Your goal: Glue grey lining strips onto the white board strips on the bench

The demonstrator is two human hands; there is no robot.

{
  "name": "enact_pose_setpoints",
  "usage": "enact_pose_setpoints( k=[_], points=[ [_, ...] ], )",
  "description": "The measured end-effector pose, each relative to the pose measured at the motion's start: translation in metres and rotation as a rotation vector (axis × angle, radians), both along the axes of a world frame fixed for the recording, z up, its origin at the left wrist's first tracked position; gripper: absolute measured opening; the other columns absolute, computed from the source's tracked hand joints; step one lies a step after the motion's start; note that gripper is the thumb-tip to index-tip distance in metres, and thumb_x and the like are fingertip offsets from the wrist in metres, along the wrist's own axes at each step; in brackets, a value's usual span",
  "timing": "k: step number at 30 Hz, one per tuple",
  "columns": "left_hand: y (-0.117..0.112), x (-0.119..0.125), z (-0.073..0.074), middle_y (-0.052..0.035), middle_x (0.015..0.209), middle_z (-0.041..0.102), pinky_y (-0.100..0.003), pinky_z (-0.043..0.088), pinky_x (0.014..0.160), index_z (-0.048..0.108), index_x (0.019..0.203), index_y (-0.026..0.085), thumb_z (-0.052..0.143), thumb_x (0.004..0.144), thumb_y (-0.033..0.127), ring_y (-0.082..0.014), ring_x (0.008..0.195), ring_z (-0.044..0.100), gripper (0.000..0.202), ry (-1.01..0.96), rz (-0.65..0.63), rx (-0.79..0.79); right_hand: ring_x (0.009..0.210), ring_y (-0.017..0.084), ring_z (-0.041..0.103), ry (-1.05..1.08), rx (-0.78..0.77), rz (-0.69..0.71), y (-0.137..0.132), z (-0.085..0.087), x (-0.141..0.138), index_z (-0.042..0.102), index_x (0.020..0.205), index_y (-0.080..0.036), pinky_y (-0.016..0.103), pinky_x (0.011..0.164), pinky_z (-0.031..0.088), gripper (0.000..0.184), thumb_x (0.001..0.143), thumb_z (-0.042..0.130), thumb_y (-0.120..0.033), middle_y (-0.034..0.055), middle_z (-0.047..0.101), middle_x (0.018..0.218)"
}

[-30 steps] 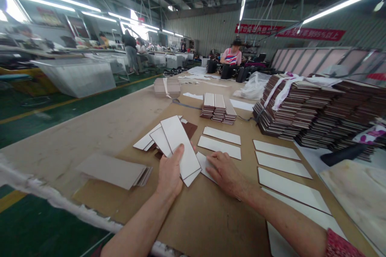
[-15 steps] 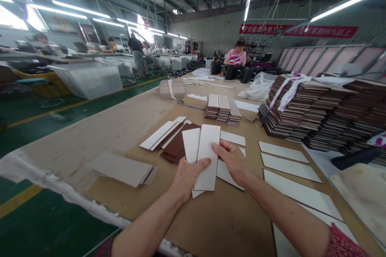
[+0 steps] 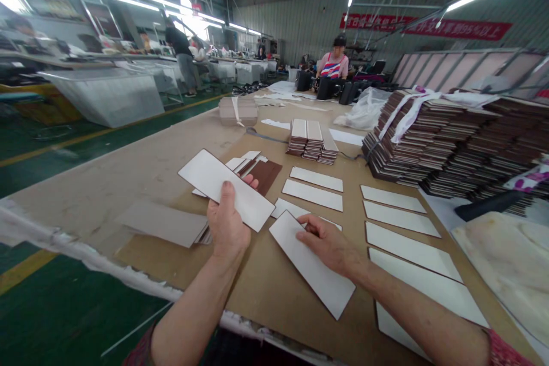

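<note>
My left hand (image 3: 229,217) is closed on a white rectangular panel (image 3: 214,183) with dark edges, thumb on its face, held tilted above the table. My right hand (image 3: 328,240) pinches the upper edge of a second white panel (image 3: 315,269), slanted over the brown board near the table's front. Beyond my hands lie brown sheets (image 3: 269,174) with more white strips. White panels are laid in two columns, a nearer column (image 3: 315,194) just past my right hand and another column (image 3: 412,243) further right.
Greyish strips (image 3: 165,223) lie in a fanned pile at left. Small panel stacks (image 3: 311,140) stand mid-table, and a tied grey bundle (image 3: 238,111) sits behind. Tall piles of brown panels (image 3: 420,137) rise at right, near a plastic bag (image 3: 364,108). A co-worker (image 3: 333,66) is across the table.
The two panels, earlier overlapping in both hands, are now apart. My left hand has moved left with one; my right hand has brought the other lower and to the right. The view has shifted slightly.
</note>
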State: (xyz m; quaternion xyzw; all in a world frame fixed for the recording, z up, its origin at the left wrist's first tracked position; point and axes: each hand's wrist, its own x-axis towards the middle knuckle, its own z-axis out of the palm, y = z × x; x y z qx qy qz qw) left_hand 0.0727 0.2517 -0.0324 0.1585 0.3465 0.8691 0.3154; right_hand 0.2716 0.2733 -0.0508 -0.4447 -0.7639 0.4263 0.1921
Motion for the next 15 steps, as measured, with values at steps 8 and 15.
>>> enact_pose_setpoints(
  k=[8, 15],
  points=[
    [0.000, 0.001, -0.001, -0.0125, 0.097, 0.076, -0.032, 0.062, 0.071, 0.062, 0.117, 0.014, 0.067, 0.088, 0.034, -0.0225, 0.083, 0.075, 0.035, -0.056, -0.126, -0.069, 0.104, 0.023, 0.056, -0.056, 0.512, 0.123, 0.004, -0.004, -0.013, 0.066, 0.113, -0.020, 0.038, 0.092, 0.044, 0.021, 0.093, 0.058, -0.022, 0.0066, 0.063, 0.108],
    [0.005, -0.003, -0.011, -0.0097, 0.105, 0.074, -0.031, 0.060, 0.077, 0.065, 0.113, 0.015, 0.059, 0.090, 0.028, -0.0201, 0.090, 0.072, 0.027, -0.162, -0.098, -0.134, 0.098, 0.021, 0.059, -0.102, 0.455, 0.092, -0.014, 0.015, 0.008, 0.066, 0.109, -0.021, 0.037, 0.088, 0.049, 0.021, 0.097, 0.049, -0.021, 0.0054, 0.065, 0.104]
  ],
)
